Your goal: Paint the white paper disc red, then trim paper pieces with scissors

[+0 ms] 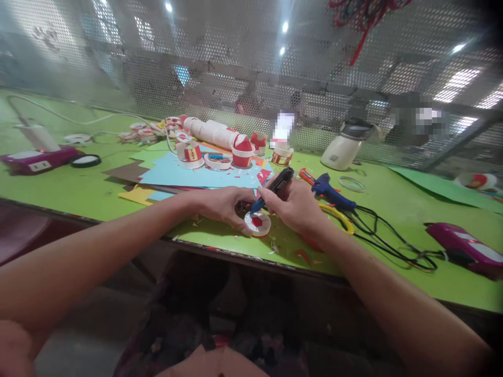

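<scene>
Near the front edge of the green table lies a small round white disc (264,226) with a red patch in its middle and dark marks on its left part. My left hand (226,207) grips the disc's left side between thumb and fingers. In my right hand (296,207) is a black and blue marker pen (277,185), slanted down to the left. Its tip meets the disc's upper left part, or hovers just over it; I cannot tell which. Small paper scraps (273,248) lie around the disc.
Coloured paper sheets (176,173) and red-and-white paper cups (242,152) stand behind my hands. A blue glue gun (332,191) and its black cord lie to the right, beside yellow-handled scissors (341,217). Purple power strips (463,243) sit at both sides. A cream kettle (343,149) stands behind.
</scene>
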{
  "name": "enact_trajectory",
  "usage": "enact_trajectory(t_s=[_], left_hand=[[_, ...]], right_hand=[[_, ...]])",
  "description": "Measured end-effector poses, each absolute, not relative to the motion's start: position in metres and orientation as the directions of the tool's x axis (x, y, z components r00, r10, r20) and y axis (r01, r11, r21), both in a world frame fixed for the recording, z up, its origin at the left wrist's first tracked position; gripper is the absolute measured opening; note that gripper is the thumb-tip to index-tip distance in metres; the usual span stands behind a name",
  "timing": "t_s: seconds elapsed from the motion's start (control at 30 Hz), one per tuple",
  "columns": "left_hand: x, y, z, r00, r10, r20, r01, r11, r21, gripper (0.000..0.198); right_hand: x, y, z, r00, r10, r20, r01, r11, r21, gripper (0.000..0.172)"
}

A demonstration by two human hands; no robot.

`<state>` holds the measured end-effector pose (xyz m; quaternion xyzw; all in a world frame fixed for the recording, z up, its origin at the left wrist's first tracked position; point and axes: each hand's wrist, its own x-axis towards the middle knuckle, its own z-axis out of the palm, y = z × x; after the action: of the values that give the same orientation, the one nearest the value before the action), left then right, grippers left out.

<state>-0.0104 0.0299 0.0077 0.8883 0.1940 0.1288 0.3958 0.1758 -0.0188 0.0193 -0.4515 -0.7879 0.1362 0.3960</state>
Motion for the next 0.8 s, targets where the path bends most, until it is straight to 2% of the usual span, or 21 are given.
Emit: enact_trajectory(t_s=[0.1, 0.23, 0.33, 0.43, 0.63, 0.73, 0.8], left_hand=[[-0.012, 0.028, 0.008, 0.888, 0.453, 0.086, 0.259, -0.646, 0.718, 0.042], [-0.014, 0.025, 0.008, 0.851, 0.524, 0.044, 0.344, -0.618, 0.707, 0.046], [-0.014, 0.025, 0.004, 0.846, 0.529, 0.07, 0.341, -0.637, 0.692, 0.048], [-0.013, 0.025, 0.001, 0.843, 0.529, 0.1, 0.335, -0.661, 0.672, 0.049], [-0.012, 0.022, 0.004, 0.841, 0.512, 0.174, 0.345, -0.756, 0.556, 0.047], [-0.012, 0.022, 0.005, 0.849, 0.5, 0.169, 0.345, -0.768, 0.539, 0.047], [-0.012, 0.022, 0.004, 0.851, 0.499, 0.16, 0.349, -0.768, 0.537, 0.047]], right_hand=[[0.176, -0.021, 0.017, -0.218, 0.818, 0.533, 0.522, 0.559, -0.644, 0.026], [0.178, -0.022, 0.022, 0.028, 0.81, 0.586, 0.288, 0.555, -0.781, 0.017], [0.182, -0.017, 0.028, 0.197, 0.768, 0.61, 0.165, 0.587, -0.792, 0.016], [0.191, -0.007, 0.035, 0.303, 0.738, 0.602, 0.12, 0.597, -0.793, 0.018], [0.211, 0.015, 0.063, 0.354, 0.759, 0.547, 0.19, 0.514, -0.837, 0.02], [0.214, 0.022, 0.072, 0.287, 0.85, 0.441, 0.354, 0.334, -0.874, 0.018], [0.211, 0.024, 0.074, 0.23, 0.905, 0.357, 0.485, 0.211, -0.848, 0.017]])
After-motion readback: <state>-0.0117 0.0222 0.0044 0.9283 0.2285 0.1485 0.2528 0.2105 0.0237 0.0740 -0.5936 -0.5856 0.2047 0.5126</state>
